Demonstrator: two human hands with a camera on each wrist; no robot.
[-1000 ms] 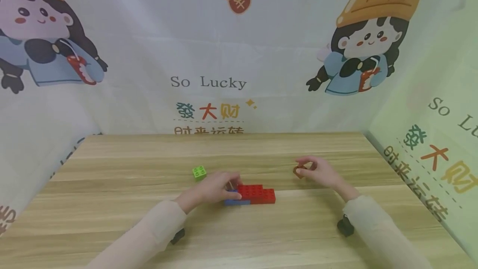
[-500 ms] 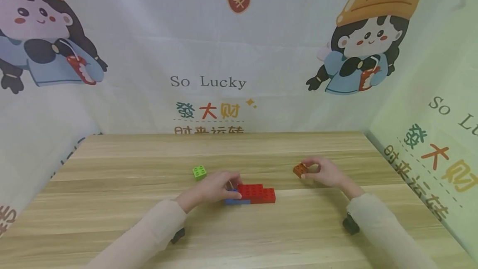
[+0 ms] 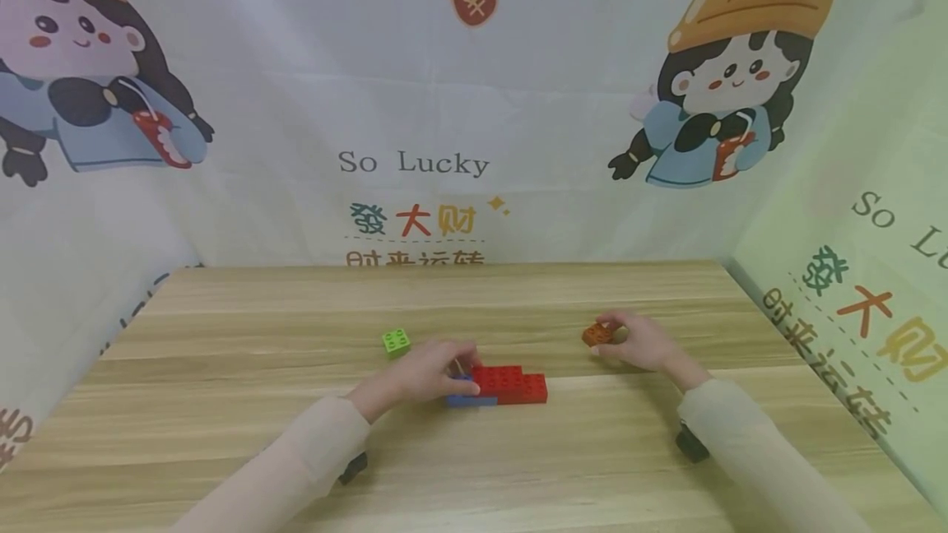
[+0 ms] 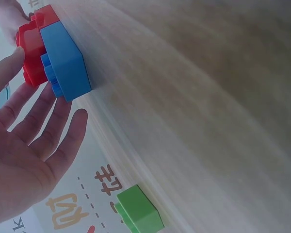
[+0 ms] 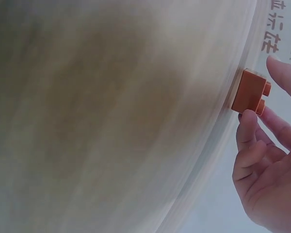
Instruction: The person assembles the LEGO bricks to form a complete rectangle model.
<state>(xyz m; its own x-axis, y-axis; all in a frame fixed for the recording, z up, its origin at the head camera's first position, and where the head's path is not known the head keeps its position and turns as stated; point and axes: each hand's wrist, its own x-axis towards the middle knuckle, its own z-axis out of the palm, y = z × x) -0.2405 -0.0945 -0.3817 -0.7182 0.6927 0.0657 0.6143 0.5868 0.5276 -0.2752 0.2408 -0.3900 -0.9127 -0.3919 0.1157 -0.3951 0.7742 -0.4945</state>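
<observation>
The build looks partly done: the left hand (image 3: 429, 370) holds the joined red-and-blue bricks (image 3: 504, 385) between thumb and fingers, the right hand (image 3: 644, 342) curls around the unattached orange brick (image 3: 594, 336), and the green brick (image 3: 396, 342) lies loose just beyond the left hand.

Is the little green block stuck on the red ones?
No, the green block sits alone on the table, apart from the red bricks.

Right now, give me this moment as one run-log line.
left hand: holding red-and-blue stack | right hand: touching orange brick | green brick: on wooden table, untouched
</observation>
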